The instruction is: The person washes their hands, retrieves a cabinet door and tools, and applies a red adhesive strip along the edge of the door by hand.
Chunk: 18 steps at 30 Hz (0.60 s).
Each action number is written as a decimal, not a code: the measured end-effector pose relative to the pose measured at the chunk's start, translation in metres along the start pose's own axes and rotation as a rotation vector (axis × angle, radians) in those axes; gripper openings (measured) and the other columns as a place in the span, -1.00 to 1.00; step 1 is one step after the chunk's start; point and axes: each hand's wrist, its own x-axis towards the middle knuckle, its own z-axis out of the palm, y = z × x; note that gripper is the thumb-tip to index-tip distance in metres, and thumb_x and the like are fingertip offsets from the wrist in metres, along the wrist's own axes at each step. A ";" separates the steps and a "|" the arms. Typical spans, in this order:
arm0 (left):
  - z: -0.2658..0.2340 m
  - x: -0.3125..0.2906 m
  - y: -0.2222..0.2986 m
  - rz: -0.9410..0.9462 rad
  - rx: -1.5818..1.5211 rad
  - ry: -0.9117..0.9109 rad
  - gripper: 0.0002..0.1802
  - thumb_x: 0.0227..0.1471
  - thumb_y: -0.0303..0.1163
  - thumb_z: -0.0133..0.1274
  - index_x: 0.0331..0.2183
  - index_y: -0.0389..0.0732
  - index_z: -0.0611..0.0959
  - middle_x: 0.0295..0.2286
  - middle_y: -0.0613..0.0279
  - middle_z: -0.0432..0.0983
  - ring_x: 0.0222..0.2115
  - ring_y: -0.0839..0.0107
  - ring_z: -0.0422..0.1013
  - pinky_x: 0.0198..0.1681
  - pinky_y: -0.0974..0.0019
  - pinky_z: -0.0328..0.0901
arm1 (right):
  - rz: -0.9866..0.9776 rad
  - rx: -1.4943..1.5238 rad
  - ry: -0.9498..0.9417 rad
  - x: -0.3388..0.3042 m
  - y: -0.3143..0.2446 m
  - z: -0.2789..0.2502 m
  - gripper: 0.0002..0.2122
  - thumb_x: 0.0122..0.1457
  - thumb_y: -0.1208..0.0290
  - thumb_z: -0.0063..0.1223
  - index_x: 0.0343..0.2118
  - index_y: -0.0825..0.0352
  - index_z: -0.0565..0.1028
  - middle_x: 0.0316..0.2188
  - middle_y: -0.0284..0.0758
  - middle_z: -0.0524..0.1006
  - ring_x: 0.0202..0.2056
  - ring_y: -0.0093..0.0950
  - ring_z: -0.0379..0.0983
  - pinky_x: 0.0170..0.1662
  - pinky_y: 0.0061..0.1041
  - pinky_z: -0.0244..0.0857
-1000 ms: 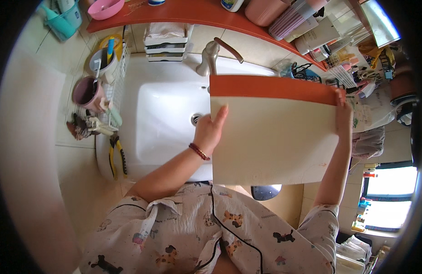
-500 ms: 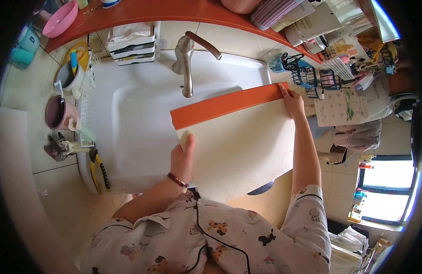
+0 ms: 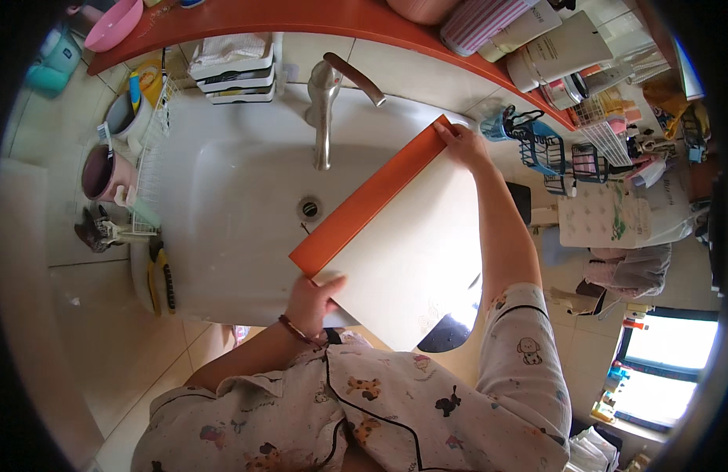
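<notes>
I hold a flat white panel with a wide orange strip along its far edge, slanted over the front right of the sink. My right hand is closed on the upper right end of the strip, thumb on the face. At the lower left corner my left hand grips the panel's edge, thumb raised along it. Bright light glares on the panel's right part. The white sink lies beneath, its drain showing beside the strip. Fingers behind the panel are hidden.
A metal faucet rises at the sink's back. Wire rack, cups and yellow-black pliers line the left. A red shelf with bottles runs behind. Blue wire baskets hang at the right. A dark rounded object shows below the panel.
The panel has turned counterclockwise, its right end swinging up and left and its left end dropping. Both hands moved with it. The drain has come into view.
</notes>
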 end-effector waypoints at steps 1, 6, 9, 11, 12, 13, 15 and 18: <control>-0.011 0.011 0.000 0.060 0.007 0.040 -0.64 -0.12 -0.35 0.19 -0.22 -0.18 0.48 -0.36 0.36 0.44 -0.41 0.61 0.38 -0.51 0.56 0.28 | -0.015 0.009 -0.014 0.000 -0.001 0.001 -0.33 -0.04 -0.29 -0.05 -0.11 0.28 0.49 -0.28 -0.11 0.54 -0.18 -0.22 0.46 -0.11 -0.36 0.29; -0.050 0.058 0.034 0.499 0.545 0.328 -0.55 -0.13 -0.24 0.23 -0.23 -0.30 0.49 -0.35 0.23 0.48 -0.41 0.44 0.43 -0.41 0.41 0.33 | -0.024 -0.005 -0.095 0.007 -0.012 0.018 -0.36 -0.03 -0.29 -0.06 -0.15 0.25 0.51 -0.31 -0.17 0.55 -0.20 -0.25 0.46 -0.14 -0.34 0.30; -0.023 0.070 0.084 0.667 0.988 0.195 -0.52 -0.10 -0.12 0.19 -0.31 -0.35 0.51 -0.42 0.15 0.49 -0.45 0.38 0.42 -0.39 0.37 0.32 | -0.050 -0.012 -0.067 0.009 -0.019 0.028 -0.38 -0.01 -0.27 -0.07 -0.20 0.29 0.52 -0.32 -0.17 0.55 -0.22 -0.25 0.47 -0.17 -0.35 0.31; 0.003 0.080 0.108 0.596 1.159 0.047 -0.49 -0.08 -0.05 0.16 -0.37 -0.37 0.53 -0.49 0.10 0.50 -0.50 0.35 0.43 -0.40 0.34 0.32 | -0.082 -0.024 -0.064 0.010 -0.026 0.036 -0.38 -0.01 -0.26 -0.08 -0.22 0.30 0.52 -0.33 -0.17 0.55 -0.24 -0.24 0.47 -0.17 -0.35 0.32; 0.015 0.089 0.115 0.492 1.236 -0.051 -0.48 -0.06 -0.01 0.12 -0.40 -0.37 0.54 -0.52 0.06 0.50 -0.50 0.31 0.43 -0.39 0.32 0.32 | -0.073 -0.039 -0.061 0.010 -0.030 0.039 -0.40 0.00 -0.25 -0.08 -0.24 0.31 0.52 -0.34 -0.16 0.54 -0.22 -0.24 0.46 -0.15 -0.37 0.31; 0.023 0.096 0.119 0.386 1.309 -0.155 -0.45 -0.04 0.03 0.08 -0.44 -0.37 0.55 -0.56 0.03 0.50 -0.51 0.27 0.44 -0.38 0.30 0.32 | -0.060 -0.054 -0.055 0.010 -0.032 0.041 -0.41 0.01 -0.23 -0.08 -0.27 0.32 0.53 -0.35 -0.15 0.54 -0.21 -0.25 0.44 -0.12 -0.38 0.29; 0.031 0.113 0.114 0.346 1.333 -0.116 -0.45 -0.02 0.05 0.05 -0.42 -0.37 0.56 -0.56 0.03 0.50 -0.51 0.27 0.44 -0.37 0.29 0.31 | -0.112 -0.110 0.002 0.013 -0.027 0.049 -0.47 0.02 -0.16 -0.04 -0.27 0.32 0.53 -0.30 -0.15 0.52 -0.16 -0.24 0.42 -0.08 -0.38 0.27; 0.024 0.132 0.095 0.360 1.262 -0.115 -0.47 0.01 0.02 0.02 -0.43 -0.37 0.57 -0.59 0.14 0.48 -0.55 0.36 0.39 -0.41 0.30 0.28 | -0.339 -0.146 0.193 -0.005 -0.003 0.064 -0.56 0.03 0.00 0.04 -0.21 0.31 0.50 -0.15 -0.16 0.45 -0.05 -0.21 0.32 0.00 -0.32 0.21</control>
